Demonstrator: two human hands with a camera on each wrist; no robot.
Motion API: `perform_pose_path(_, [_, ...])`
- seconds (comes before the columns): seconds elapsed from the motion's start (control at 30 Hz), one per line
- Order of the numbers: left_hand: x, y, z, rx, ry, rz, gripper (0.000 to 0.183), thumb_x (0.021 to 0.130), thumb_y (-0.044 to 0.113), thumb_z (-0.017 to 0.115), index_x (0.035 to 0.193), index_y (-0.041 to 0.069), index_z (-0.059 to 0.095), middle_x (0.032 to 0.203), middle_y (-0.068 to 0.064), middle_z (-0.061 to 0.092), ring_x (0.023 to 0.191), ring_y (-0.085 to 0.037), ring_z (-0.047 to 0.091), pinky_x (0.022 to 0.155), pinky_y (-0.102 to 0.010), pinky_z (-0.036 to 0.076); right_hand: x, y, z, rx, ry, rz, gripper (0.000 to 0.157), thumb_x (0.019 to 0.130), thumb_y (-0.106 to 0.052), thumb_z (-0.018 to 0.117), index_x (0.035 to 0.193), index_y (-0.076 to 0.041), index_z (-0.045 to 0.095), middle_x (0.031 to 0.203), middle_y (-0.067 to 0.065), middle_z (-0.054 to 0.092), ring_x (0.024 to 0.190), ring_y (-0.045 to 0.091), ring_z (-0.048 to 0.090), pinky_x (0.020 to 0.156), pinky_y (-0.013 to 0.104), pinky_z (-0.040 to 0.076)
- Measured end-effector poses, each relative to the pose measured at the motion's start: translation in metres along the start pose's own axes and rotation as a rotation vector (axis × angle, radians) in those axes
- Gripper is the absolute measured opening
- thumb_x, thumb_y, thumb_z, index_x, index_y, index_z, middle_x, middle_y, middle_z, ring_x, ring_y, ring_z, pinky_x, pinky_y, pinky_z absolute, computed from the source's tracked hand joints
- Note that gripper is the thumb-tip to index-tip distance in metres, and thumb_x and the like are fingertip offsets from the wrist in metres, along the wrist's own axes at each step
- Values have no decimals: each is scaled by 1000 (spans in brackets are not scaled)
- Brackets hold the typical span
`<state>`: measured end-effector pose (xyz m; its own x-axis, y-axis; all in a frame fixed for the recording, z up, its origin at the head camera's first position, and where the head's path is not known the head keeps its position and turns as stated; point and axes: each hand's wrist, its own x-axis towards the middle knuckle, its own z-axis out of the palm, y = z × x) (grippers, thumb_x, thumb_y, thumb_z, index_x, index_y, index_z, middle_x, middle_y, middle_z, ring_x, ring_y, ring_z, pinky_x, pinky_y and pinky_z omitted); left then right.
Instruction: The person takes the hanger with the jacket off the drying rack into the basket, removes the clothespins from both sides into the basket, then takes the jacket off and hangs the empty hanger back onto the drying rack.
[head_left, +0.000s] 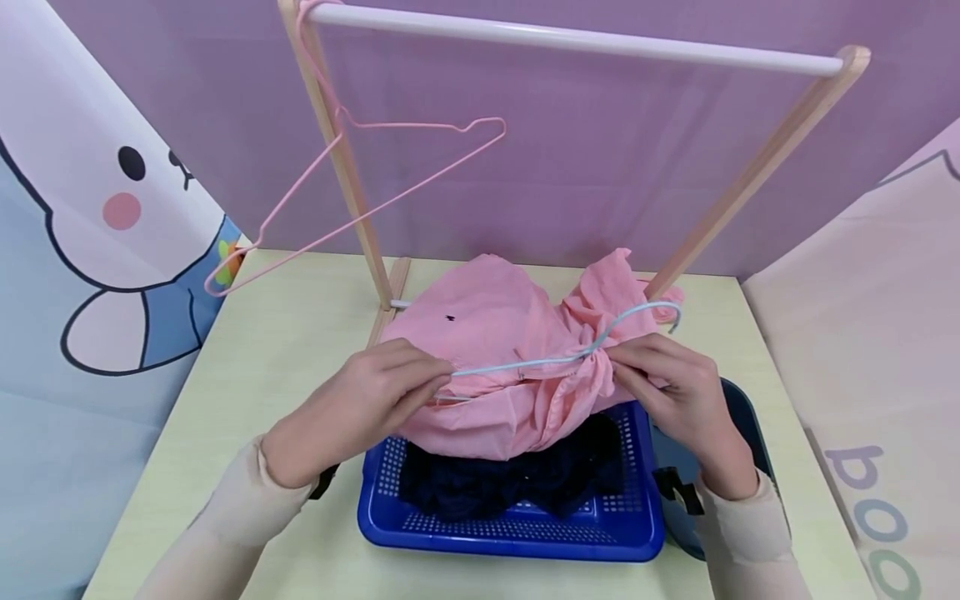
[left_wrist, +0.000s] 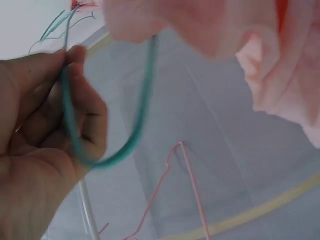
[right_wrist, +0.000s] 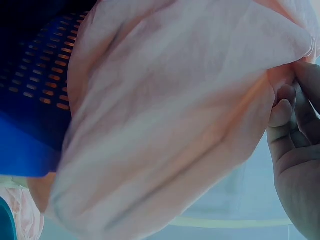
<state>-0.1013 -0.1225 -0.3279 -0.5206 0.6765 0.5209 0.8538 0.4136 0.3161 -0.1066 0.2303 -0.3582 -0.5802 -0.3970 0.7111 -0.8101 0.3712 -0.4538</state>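
Observation:
A light blue wire hanger (head_left: 517, 365) lies across a bunched pink garment (head_left: 480, 312) in the head view, its hook pointing right. My left hand (head_left: 386, 387) pinches the hanger near its left end; the left wrist view shows the curved hanger end (left_wrist: 119, 159) looping past the fingers. My right hand (head_left: 678, 383) pinches the gathered cloth just below the hook. From the right wrist, the garment (right_wrist: 170, 110) hangs down from these fingers. Part of the hanger is hidden in the folds.
Under the garment sits a blue perforated basket (head_left: 517, 546) with dark cloth (head_left: 510, 479) inside. A dark teal tub (head_left: 738, 408) stands to its right. Behind rises a wooden rack with a white bar (head_left: 570, 37), where a pink hanger (head_left: 420, 193) hangs at the left end.

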Motion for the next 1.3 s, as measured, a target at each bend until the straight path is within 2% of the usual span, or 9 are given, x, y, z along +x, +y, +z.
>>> perform_pose_path(0.13, [-4,-3,-2,-34,117,35,15,90,9,59,102,5,67,92,1,63,79,-11,55,70,-24,49,3,-3,-1,9,-4,-4,14,82,-6,69,94,1,71,91,13,67,71,10,51,52,13,38])
perform_pose_path(0.23, [-8,-7,-6,-33,173,49,17,93,13,55,101,4,67,92,0,64,79,-12,56,68,-25,50,5,-6,-2,1,0,-2,14,78,0,71,92,3,71,89,13,67,73,12,54,54,13,41])
perform_pose_path(0.5, [-25,-13,-29,10,225,-1,26,96,24,51,99,5,69,90,0,66,80,-12,58,62,-19,46,5,-9,-7,-30,25,22,18,72,10,72,88,2,72,84,13,67,69,11,55,53,13,42])
perform_pose_path(0.7, [-40,-15,-46,79,245,-58,34,96,31,48,99,5,70,90,0,67,81,-12,60,66,-16,47,-1,-5,-9,-53,13,78,30,64,19,72,89,2,72,85,12,67,72,10,56,56,11,45])
perform_pose_path(0.93, [-58,-16,-71,130,285,-89,36,95,33,51,95,4,72,84,0,67,74,-7,57,56,-12,41,-11,5,-10,-77,-11,116,38,61,22,72,92,-1,72,87,9,67,70,8,54,56,12,44])
perform_pose_path(1.13, [-73,-19,-84,118,336,-113,31,92,31,57,94,4,73,84,-2,68,76,-6,59,63,-8,42,-18,12,-10,-82,-8,128,41,60,21,73,94,-1,72,90,9,67,71,8,54,56,12,44])
perform_pose_path(1.3, [-79,-16,-94,124,394,-130,31,91,29,59,90,1,73,81,-5,68,75,-4,58,64,-7,39,-20,12,-10,-85,2,130,39,60,21,73,92,-1,72,87,8,67,69,7,52,54,12,43])
